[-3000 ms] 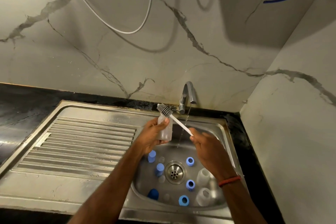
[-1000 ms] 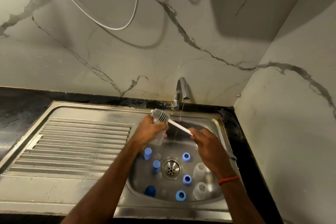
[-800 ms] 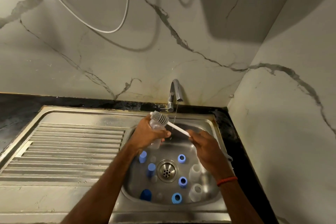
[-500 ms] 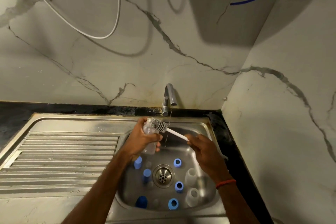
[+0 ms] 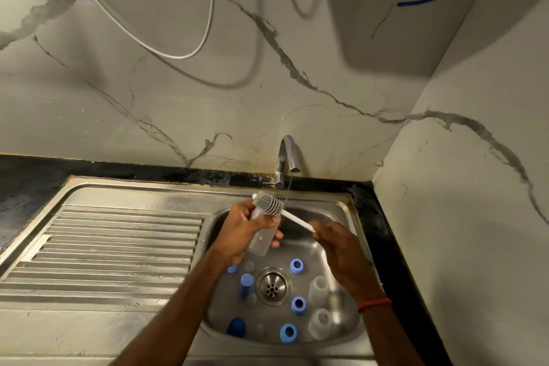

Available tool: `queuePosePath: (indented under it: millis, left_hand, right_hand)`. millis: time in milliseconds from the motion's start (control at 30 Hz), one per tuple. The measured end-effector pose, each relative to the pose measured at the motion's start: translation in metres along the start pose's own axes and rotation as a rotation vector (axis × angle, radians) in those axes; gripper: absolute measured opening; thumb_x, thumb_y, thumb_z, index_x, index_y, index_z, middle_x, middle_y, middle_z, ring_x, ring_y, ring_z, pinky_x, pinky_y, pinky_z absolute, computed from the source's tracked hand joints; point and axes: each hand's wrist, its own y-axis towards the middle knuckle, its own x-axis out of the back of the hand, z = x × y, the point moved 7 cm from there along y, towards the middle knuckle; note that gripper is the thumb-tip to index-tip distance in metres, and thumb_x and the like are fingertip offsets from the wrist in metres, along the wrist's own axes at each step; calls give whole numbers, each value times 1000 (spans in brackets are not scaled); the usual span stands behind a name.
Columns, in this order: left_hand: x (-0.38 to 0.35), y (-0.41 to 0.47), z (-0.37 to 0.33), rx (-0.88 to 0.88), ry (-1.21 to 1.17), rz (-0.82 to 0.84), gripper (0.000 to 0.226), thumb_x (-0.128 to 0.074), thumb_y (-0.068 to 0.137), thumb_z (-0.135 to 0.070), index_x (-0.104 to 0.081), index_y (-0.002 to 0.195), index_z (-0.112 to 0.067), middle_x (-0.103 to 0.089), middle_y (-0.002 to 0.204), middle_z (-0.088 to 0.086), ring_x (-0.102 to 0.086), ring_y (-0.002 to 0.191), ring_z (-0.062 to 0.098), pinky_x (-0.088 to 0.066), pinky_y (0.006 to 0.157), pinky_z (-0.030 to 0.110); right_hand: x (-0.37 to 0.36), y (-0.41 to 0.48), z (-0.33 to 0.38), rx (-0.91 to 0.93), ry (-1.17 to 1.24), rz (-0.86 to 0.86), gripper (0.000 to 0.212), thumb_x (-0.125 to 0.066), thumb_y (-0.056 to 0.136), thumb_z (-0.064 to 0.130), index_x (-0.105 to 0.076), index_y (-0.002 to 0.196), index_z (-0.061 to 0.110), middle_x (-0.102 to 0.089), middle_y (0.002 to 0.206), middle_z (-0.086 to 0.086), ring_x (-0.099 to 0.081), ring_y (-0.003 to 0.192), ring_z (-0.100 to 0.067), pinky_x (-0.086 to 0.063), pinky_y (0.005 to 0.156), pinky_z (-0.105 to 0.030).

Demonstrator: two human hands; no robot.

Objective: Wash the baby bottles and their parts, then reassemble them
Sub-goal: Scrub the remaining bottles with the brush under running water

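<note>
My left hand (image 5: 241, 232) grips a clear baby bottle (image 5: 263, 239) tilted over the sink basin (image 5: 335, 208). My right hand (image 5: 338, 249) holds the white handle of a bottle brush (image 5: 269, 203), whose grey bristle head lies across the bottle's top end, outside it. In the basin around the drain (image 5: 273, 286) lie several blue collar rings (image 5: 296, 265), a dark blue cap (image 5: 236, 327) and two clear bottles (image 5: 319, 324).
The tap (image 5: 285, 161) stands behind the basin with a thin stream of water running from it. A ribbed steel drainboard (image 5: 113, 249) stretches to the left. Marble walls close in behind and at the right. A grey hose (image 5: 166, 50) hangs on the back wall.
My hands stay on the bottle and brush. The brush head has shifted slightly along the bottle's top end. The camera has tilted and drifted right.
</note>
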Motion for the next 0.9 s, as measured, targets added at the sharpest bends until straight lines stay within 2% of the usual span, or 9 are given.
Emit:
queuePosePath:
  millis: [133,233,333,467,533,600,700,800,900]
  left_hand:
    - [6,2,-1,7,-139,30,43,-74,79,-16,-59,119,-6,-73,97,19,-69,72,32,-61,58,38]
    - [-1,3,3,14,-124,74,41,-63,81,-24,-60,119,-7,-73,99,20,-70,74,32,-62,64,40]
    - [-2,4,7,64,-180,52,51,-61,76,-37,-59,118,-6,-73,95,19,-69,74,28,-59,63,36]
    - [12,6,9,115,-253,55,63,-59,76,-42,-56,125,-4,-70,97,19,-67,75,26,-57,63,35]
    - [10,4,8,141,-244,93,55,-55,81,-39,-57,121,-3,-70,96,19,-66,74,26,-57,64,35]
    - [4,2,8,154,-277,128,48,-50,86,-36,-58,118,-1,-70,93,17,-65,72,25,-56,64,33]
    - [12,4,8,133,-319,80,54,-46,86,-38,-55,121,1,-70,93,16,-66,73,24,-56,65,33]
    - [28,7,8,82,-405,42,55,-47,87,-39,-55,127,-2,-67,98,16,-65,76,24,-57,66,33]
    - [36,7,10,74,-445,-9,60,-58,83,-41,-55,132,-7,-66,104,16,-65,79,24,-58,64,34]
  right_hand:
    - [5,-9,-21,-210,180,-54,18,-56,100,17,-68,90,27,-62,75,13,-60,71,-2,-44,65,-13]
    - [5,0,-3,-121,148,-60,16,-55,101,17,-71,101,15,-65,80,6,-62,77,-7,-46,71,-13]
    - [3,11,11,4,101,-41,30,-49,102,29,-69,111,9,-64,86,-3,-60,81,-9,-47,77,-14]
    - [7,-1,-18,-243,231,-53,22,-52,100,32,-67,86,25,-62,72,4,-61,71,-8,-49,70,-22]
    - [5,0,-16,-211,185,-28,23,-51,102,33,-70,91,25,-64,75,5,-62,75,-8,-49,72,-21]
    - [2,6,-1,-101,114,-16,33,-48,102,37,-72,104,14,-65,83,-2,-63,79,-12,-49,73,-19]
    - [-7,8,9,-12,30,22,34,-50,99,31,-67,122,13,-65,89,-3,-61,80,-10,-48,75,-18]
    - [-6,0,-3,-82,24,26,27,-57,99,16,-67,123,11,-68,96,-5,-65,88,-14,-53,82,-24]
    - [-1,-3,-26,-242,-137,33,22,-56,100,19,-70,116,13,-69,86,-4,-65,79,-15,-53,72,-27]
